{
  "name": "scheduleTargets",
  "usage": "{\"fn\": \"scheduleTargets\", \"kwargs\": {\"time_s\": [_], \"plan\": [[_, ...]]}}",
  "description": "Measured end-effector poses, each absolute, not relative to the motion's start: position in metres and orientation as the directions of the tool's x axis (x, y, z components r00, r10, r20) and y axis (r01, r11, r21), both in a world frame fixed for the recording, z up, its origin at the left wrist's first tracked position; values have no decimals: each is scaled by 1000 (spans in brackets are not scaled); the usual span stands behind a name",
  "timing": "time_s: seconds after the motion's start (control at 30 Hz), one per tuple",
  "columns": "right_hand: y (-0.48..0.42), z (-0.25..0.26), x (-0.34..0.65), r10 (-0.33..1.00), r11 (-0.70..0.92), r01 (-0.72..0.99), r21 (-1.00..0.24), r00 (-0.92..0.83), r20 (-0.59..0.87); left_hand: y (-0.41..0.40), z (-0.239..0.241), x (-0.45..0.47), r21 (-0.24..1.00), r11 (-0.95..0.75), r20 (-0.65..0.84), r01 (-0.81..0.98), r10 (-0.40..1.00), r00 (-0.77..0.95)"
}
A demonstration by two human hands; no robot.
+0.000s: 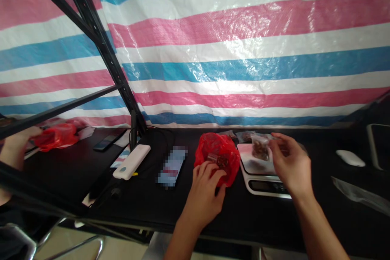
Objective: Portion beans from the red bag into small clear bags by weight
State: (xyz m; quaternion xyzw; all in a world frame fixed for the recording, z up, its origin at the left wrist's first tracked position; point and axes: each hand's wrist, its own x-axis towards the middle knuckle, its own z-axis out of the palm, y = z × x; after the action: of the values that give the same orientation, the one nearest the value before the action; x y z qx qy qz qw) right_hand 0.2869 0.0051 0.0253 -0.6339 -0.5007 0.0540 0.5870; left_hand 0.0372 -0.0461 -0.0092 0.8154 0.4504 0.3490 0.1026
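A red plastic bag lies with its mouth open on the black table, small brown pieces and a clear wrapper inside. My left hand is at the bag's near edge, fingers curled over the rim and thumb on the outer side. My right hand pinches the upper right part of a small clear zip bag with brown bits in its lower part. This small bag is above the white kitchen scale, whose dark display is partly behind my right hand. Whether the bag touches the scale's plate I cannot tell.
Clear packets lie behind the scale. A phone and a white power bank are on the left. At right are a white case and a clear plastic strip. Beyond the black frame, another person's hand touches red plastic.
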Motion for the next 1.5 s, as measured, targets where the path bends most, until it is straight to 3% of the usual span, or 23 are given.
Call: {"fn": "scheduleTargets", "kwargs": {"time_s": [0.07,0.17,0.37,0.47,0.63,0.9,1.23,1.5], "plan": [[2,22,295,678,127,684,-719,469,566,-45,-12,39,464,-554,459,691,818,348],[-1,14,301,761,164,808,-566,261,594,-44,-14,40,461,-533,453,709,829,329],[-5,0,308,839,324,846,-424,-50,542,-45,-10,35,448,-524,474,724,826,305],[-7,3,314,815,378,818,-434,-71,575,-48,-7,30,433,-539,487,722,814,316],[-6,8,330,701,375,771,-516,129,702,-50,-7,25,391,-557,491,733,800,346],[-9,3,344,717,236,697,-677,346,606,-48,-8,32,368,-576,598,730,747,289],[-8,0,344,783,352,699,-622,145,605,-45,-10,36,308,-647,774,698,596,211],[-9,-1,330,815,411,737,-537,-33,578,-50,-4,30,291,-663,823,690,541,174]]}}
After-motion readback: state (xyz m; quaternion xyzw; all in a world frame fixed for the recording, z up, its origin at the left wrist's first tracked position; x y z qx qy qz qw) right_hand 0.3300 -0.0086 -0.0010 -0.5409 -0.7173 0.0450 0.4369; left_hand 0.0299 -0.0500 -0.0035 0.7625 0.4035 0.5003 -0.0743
